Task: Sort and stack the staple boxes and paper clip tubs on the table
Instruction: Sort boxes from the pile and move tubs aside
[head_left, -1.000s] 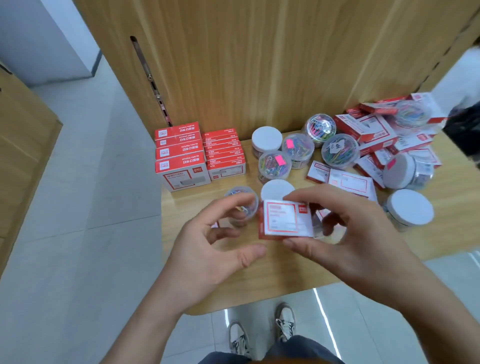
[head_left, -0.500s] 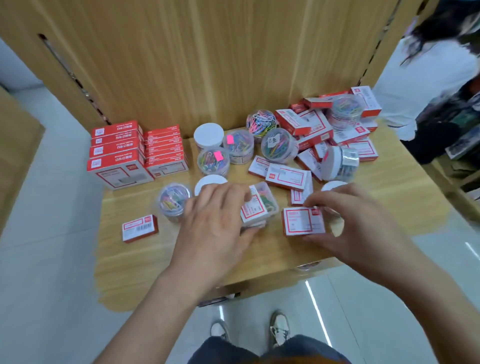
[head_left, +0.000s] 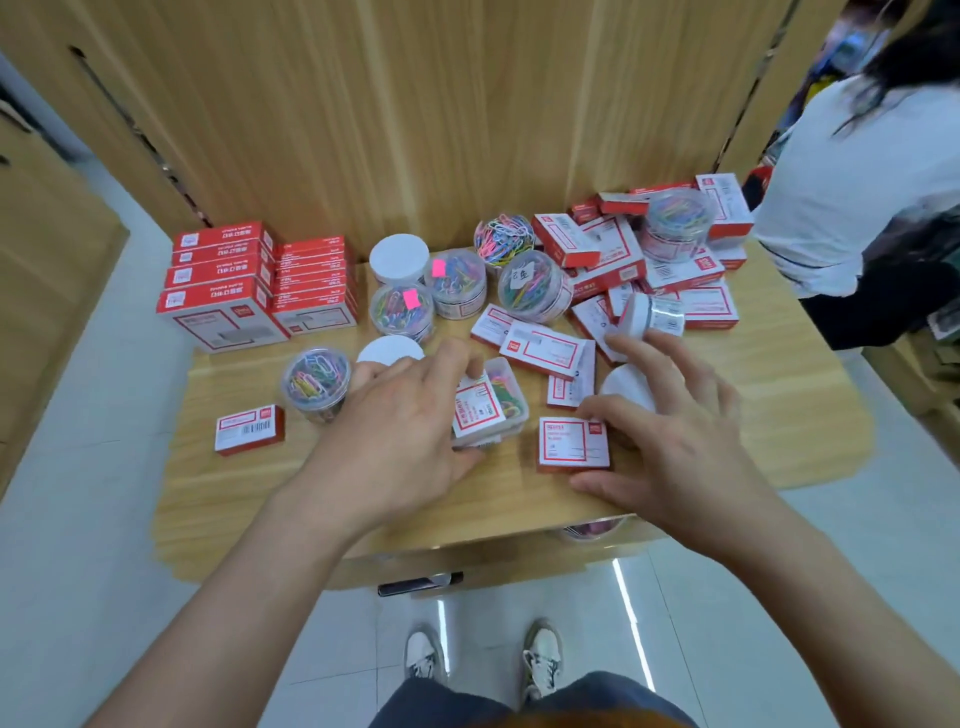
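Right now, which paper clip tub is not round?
The rectangular clear tub in the left hand, with a red-and-white label on top; all the others are round cylinders.

The right hand (head_left: 675, 441) has set its staple box (head_left: 573, 444) down; the left hand (head_left: 400, 431) now grips a clear tub (head_left: 501, 395).

Left hand (head_left: 400, 421) curls in a grip; right hand (head_left: 691, 447) splays, palm down.

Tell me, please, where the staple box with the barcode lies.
Head view: the barcode staple box lies alone on the table, front left, beside a round paper clip tub.
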